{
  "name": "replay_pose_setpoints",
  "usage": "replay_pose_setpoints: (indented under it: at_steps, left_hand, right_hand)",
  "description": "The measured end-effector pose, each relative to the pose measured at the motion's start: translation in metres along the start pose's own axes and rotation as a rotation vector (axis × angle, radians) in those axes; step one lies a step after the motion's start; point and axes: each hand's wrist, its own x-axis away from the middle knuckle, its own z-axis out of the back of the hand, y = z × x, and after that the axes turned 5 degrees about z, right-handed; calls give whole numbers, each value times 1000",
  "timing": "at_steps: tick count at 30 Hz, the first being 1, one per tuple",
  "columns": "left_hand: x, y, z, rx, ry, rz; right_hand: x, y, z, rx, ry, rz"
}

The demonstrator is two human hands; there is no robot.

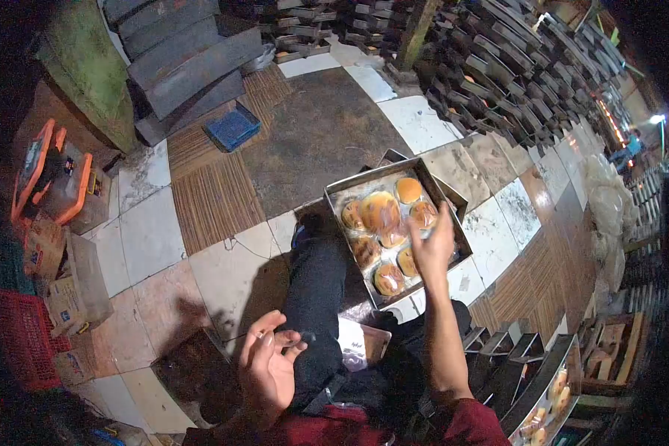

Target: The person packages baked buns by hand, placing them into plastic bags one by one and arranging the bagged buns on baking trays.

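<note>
A square metal tray [383, 306] rests tilted by my knees, with several round golden-brown buns in it, some under glossy clear wrap. My right hand [432, 245] is over the tray's right side. Its thumb and fingers are spread about a bun [424, 215], the fingertips slightly blurred. A plain bun [408, 190] lies just above that one, and a larger bun [380, 211] to the left. My left hand [267, 364] is raised beside my left leg, palm turned inward, fingers curled but apart. A small dark thing [308, 337] shows by its fingertips.
Another tray [452, 195] lies partly beneath the bun tray. A blue tray [232, 127] is on the tiled floor. Stacked dark trays [498, 74] line the back. To the left are orange-handled containers [74, 189] and a red crate [26, 334]. A bun-filled tray [550, 405] stands lower right.
</note>
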Motion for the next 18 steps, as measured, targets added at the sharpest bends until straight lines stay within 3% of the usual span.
replay_pose_setpoints:
  at_steps: [2, 3, 4, 5, 6, 7, 8, 9, 11, 12, 13, 14, 15, 17, 18]
  left_hand:
    - [-6, -5, 12, 52, 3, 80]
    - [-9, -10, 19, -58, 46, 71]
    - [-12, -16, 26, -170, 85, 62]
    - [-15, -19, 31, -171, 81, 63]
    - [-18, -22, 36, -245, 179, 84]
    - [-23, -27, 45, -321, 275, 107]
    - [-32, -39, 70, -418, 259, 94]
    - [-54, -66, 114, -802, 222, -200]
    - [-55, -63, 105, -1400, 332, -423]
    - [-52, -57, 97, -1404, 319, -424]
    - [-47, -47, 84, -1522, 326, -500]
    - [-43, -36, 73, -1638, 334, -585]
    - [-39, -28, 61, -1639, 331, -595]
    - [-28, -21, 43, -1265, 116, -717]
    - [-35, -36, 50, -910, -11, -589]
  right_hand:
    - [7, 2, 6, 50, 35, -31]
    - [29, -5, 14, -49, -76, -23]
    - [65, -5, 13, -133, -216, 61]
    - [101, -18, 11, -314, -213, 197]
    - [132, -43, 36, -518, -670, -157]
    - [187, -37, 34, -71, -712, 369]
    - [215, -51, 45, -2, -818, 356]
    - [241, -47, 45, 12, -883, 349]
    - [238, -56, 56, 54, -1049, 387]
    - [247, -56, 53, -28, -931, 454]
    - [241, -64, 60, 18, -1111, 473]
    - [245, -65, 63, -9, -1017, 433]
    - [246, -64, 65, -36, -921, 403]
    - [216, -71, 79, -212, -936, -96]
    - [211, -61, 71, -213, -841, -128]
